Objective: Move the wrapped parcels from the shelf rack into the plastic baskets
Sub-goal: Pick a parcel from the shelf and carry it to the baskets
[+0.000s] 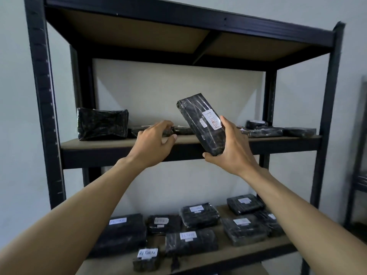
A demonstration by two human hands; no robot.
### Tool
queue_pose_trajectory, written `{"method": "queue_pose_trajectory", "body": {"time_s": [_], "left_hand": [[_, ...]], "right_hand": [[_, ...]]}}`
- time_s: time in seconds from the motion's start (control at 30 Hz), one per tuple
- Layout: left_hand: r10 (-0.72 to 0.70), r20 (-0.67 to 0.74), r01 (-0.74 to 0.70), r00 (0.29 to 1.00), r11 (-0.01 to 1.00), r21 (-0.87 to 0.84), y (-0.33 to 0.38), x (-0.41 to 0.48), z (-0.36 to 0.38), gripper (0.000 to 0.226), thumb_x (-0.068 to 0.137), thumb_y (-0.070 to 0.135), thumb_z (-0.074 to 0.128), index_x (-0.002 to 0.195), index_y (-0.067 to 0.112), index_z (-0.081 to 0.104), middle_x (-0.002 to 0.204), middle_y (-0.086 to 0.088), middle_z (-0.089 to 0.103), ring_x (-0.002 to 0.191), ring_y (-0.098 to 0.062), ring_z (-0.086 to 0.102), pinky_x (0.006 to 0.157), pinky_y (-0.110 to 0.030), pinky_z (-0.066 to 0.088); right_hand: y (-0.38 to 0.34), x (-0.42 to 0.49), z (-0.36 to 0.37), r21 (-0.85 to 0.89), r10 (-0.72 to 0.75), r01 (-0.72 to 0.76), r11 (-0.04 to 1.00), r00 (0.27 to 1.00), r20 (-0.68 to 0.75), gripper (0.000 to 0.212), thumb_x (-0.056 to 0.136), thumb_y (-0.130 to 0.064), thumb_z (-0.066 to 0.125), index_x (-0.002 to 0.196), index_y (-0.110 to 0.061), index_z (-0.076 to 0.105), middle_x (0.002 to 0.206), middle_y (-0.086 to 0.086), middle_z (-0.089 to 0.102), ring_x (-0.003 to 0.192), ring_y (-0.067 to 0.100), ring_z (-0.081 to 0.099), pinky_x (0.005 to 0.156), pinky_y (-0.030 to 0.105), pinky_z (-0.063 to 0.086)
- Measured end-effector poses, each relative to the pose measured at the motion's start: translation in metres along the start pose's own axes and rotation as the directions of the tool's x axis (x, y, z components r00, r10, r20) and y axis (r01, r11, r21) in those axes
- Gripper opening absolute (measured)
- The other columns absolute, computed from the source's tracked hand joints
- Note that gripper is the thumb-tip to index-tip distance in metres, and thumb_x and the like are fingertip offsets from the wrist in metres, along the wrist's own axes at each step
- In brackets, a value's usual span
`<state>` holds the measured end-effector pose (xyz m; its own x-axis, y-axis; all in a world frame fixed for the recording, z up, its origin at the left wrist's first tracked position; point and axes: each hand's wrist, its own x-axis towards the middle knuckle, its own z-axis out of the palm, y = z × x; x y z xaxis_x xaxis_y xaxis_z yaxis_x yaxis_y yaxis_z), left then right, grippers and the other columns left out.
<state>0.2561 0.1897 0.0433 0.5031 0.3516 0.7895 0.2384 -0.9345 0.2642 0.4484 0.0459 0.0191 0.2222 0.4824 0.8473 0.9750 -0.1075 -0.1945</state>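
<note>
Parcel marked RETURN (198, 124) is gripped in your right hand (232, 149), so pinch the flat parcel (181, 130) under your half-open, empty left hand (153, 142) fully before lifting it.

Parcel (201, 124) in right hand (234, 149) before middle shelf (111, 142), more parcels (198, 215) on shelf below

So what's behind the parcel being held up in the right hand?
Behind the held parcel in the right hand lies the middle shelf, with flat black parcels either side and the white wall above. What sits directly behind it is covered.
</note>
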Motion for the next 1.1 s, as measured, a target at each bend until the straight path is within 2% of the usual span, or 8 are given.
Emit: {"method": "queue_pose_trajectory", "body": {"time_s": [0.33,0.43,0.5,0.6,0.7,0.77,0.93,1.1], "left_hand": [[-0.106,-0.076,0.097,0.991,0.989,-0.111,0.009,-0.085,-0.034,0.057,0.092,0.034,0.057,0.142,0.021,0.033,0.140,0.006,0.046,0.112,-0.013,0.056,0.096,-0.050,0.045],[-0.132,-0.066,0.127,0.989,0.989,-0.081,0.012,-0.126,-0.041,0.047,0.094,0.025,0.054,0.138,0.021,0.040,0.133,0.005,0.054,0.113,-0.012,0.055,0.096,-0.049,0.045],[-0.150,-0.060,0.148,0.987,0.988,-0.036,0.014,-0.157,-0.044,0.040,0.092,0.020,0.053,0.133,0.018,0.048,0.123,0.004,0.060,0.110,-0.012,0.056,0.094,-0.040,0.048],[-0.231,-0.070,0.230,0.970,0.973,-0.022,0.019,-0.204,-0.053,0.038,0.092,0.014,0.053,0.129,0.016,0.053,0.105,0.007,0.060,0.097,-0.009,0.059,0.081,-0.012,0.044],[-0.309,-0.104,0.308,0.945,0.951,-0.024,0.021,-0.252,-0.069,0.037,0.090,0.008,0.054,0.127,0.012,0.055,0.105,0.007,0.060,0.085,0.000,0.058,0.073,-0.010,0.042],[-0.341,-0.110,0.344,0.933,0.939,0.002,0.018,-0.283,-0.085,0.035,0.088,0.005,0.055,0.123,0.010,0.057,0.100,0.004,0.062,0.078,-0.007,0.061,0.068,-0.004,0.038],[-0.468,-0.102,0.478,0.878,0.870,0.120,-0.012,-0.348,-0.133,0.033,0.089,0.009,0.056,0.122,0.013,0.057,0.115,-0.001,0.064,0.100,-0.017,0.060,0.071,-0.021,0.040],[-0.596,-0.089,0.599,0.798,0.768,0.228,-0.057,-0.398,-0.177,0.031,0.090,0.015,0.057,0.121,0.015,0.058,0.114,-0.002,0.065,0.099,-0.022,0.062,0.088,-0.035,0.047]], "right_hand": [[-0.024,-0.075,-0.014,0.110,-0.192,0.173,0.979,0.962,0.196,0.096,0.071,-0.026,0.071,0.150,-0.029,0.018,0.157,-0.009,0.018,0.135,0.017,0.024,0.107,0.039,0.021],[-0.033,-0.102,-0.006,0.158,-0.213,0.178,0.971,0.946,0.246,0.092,0.071,-0.025,0.072,0.148,-0.031,0.022,0.156,-0.007,0.021,0.135,0.018,0.024,0.104,0.036,0.019],[-0.042,-0.121,0.000,0.187,-0.226,0.177,0.966,0.932,0.282,0.088,0.072,-0.027,0.076,0.146,-0.030,0.029,0.153,-0.006,0.024,0.131,0.018,0.027,0.102,0.035,0.020],[-0.063,-0.153,0.015,0.260,-0.272,0.190,0.947,0.905,0.328,0.083,0.074,-0.046,0.077,0.143,-0.028,0.035,0.148,-0.001,0.029,0.128,0.021,0.032,0.102,0.037,0.024],[-0.090,-0.185,0.031,0.355,-0.304,0.172,0.919,0.882,0.360,0.080,0.074,-0.061,0.063,0.142,-0.025,0.038,0.143,0.003,0.037,0.125,0.020,0.037,0.102,0.037,0.027],[-0.110,-0.204,0.040,0.408,-0.322,0.154,0.900,0.866,0.383,0.077,0.075,-0.060,0.061,0.141,-0.027,0.038,0.140,0.001,0.039,0.122,0.019,0.039,0.102,0.038,0.030],[-0.169,-0.237,0.061,0.426,-0.352,0.149,0.892,0.822,0.448,0.074,0.075,-0.049,0.064,0.142,-0.029,0.039,0.136,0.001,0.039,0.122,0.025,0.041,0.104,0.048,0.035],[-0.232,-0.257,0.097,0.442,-0.336,0.076,0.894,0.766,0.549,0.073,0.076,-0.053,0.059,0.143,-0.035,0.037,0.138,-0.002,0.037,0.126,0.024,0.037,0.105,0.048,0.033]]}}
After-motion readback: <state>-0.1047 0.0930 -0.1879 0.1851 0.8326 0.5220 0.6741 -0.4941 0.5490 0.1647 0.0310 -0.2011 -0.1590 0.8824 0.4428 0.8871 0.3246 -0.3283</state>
